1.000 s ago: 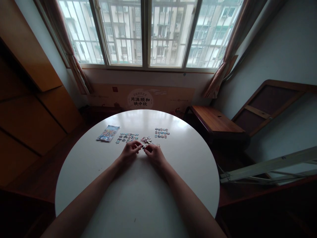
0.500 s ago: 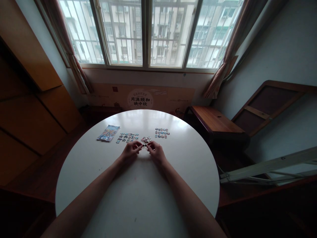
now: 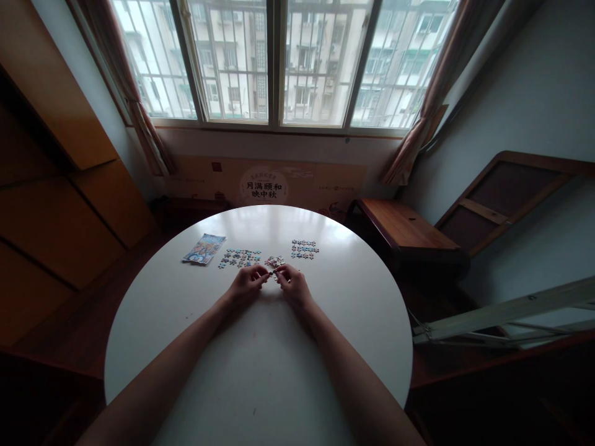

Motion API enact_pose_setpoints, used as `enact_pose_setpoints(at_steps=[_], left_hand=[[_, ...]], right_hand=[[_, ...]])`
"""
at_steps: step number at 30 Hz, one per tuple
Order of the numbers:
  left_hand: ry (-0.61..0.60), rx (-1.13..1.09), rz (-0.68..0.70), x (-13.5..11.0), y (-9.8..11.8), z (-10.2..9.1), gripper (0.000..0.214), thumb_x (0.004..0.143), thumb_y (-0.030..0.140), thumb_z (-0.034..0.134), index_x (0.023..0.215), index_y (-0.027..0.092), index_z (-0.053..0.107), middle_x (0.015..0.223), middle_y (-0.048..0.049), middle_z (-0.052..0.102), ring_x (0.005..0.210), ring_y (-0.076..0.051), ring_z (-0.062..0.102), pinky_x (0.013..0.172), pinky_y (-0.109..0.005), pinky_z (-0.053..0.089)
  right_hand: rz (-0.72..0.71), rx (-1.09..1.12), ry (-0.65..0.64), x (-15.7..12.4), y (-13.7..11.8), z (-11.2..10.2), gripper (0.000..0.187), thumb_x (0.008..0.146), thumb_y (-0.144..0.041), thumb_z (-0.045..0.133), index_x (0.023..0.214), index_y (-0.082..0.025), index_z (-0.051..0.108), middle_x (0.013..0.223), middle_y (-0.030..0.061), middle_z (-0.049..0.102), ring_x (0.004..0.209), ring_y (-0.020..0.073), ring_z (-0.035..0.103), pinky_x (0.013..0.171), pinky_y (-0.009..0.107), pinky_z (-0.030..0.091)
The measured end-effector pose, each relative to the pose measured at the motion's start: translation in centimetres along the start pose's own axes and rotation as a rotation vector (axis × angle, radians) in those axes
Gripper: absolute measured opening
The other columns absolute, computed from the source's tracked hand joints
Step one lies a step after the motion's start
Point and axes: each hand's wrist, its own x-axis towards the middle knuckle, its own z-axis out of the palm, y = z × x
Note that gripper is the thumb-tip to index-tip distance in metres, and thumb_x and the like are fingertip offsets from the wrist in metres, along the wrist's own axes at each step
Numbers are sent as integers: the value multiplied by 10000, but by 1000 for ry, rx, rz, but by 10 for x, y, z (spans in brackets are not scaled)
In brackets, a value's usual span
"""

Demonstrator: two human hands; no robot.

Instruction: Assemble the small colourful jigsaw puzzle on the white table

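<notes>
Above the white round table, my left hand (image 3: 248, 280) and my right hand (image 3: 292, 281) nearly meet, both with fingers pinched. Between their fingertips is a small dark puzzle piece (image 3: 273, 273), partly covered by the fingers; whether it is one piece or two I cannot tell. Just behind the fingers lies a small heap of loose puzzle pieces (image 3: 274, 261), and a few more show under the fingertips. Several puzzle pieces (image 3: 239, 257) are spread out beyond my left hand. Other pieces (image 3: 304, 249) lie in rows beyond my right hand.
A colourful picture sheet or packet (image 3: 204, 249) lies at the left on the white table (image 3: 362, 334). Behind the table stand a printed panel (image 3: 302, 179) and a barred window. A wooden bench (image 3: 400, 224) is at the right, orange cabinets (image 3: 93, 210) at the left.
My fingertips have shifted very slightly, and the dark piece between them has turned a little. The pieces on the table lie as before.
</notes>
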Motion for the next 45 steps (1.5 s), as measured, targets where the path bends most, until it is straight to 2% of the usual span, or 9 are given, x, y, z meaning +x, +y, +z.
enact_pose_setpoints(at_steps=[7,16,23,29,45], left_hand=[[12,-14,-8,0,-2,0,249,766,372,594,803,127,620,640,-23,619,502,-105,557,452,-191,436],[42,-30,15,1,2,0,273,759,397,611,803,128,623,660,-22,608,506,-97,549,448,-192,445],[66,-43,31,1,-3,0,268,767,390,607,817,127,621,667,-26,610,506,-94,540,455,-197,452],[70,-57,12,1,-2,0,238,764,359,612,812,126,616,667,-24,610,508,-93,540,460,-196,453],[11,-71,-6,2,-2,-3,256,768,361,601,806,109,612,657,-27,605,508,-98,557,479,-204,461]], right_hand=[[11,16,10,0,-3,-1,205,835,-335,480,849,-162,588,618,19,623,545,128,582,567,229,454],[11,-23,7,0,-5,-2,186,821,-310,482,781,-160,584,634,30,638,577,136,594,590,236,445],[4,-30,8,0,1,1,183,820,-307,485,809,-161,594,644,27,641,574,133,583,589,235,439],[1,3,-5,-1,-4,-2,159,822,-279,474,919,-181,552,629,-13,603,584,128,587,593,228,436],[-24,-38,-32,-1,-2,0,103,778,-227,506,864,-190,549,718,12,614,596,126,555,581,238,439]])
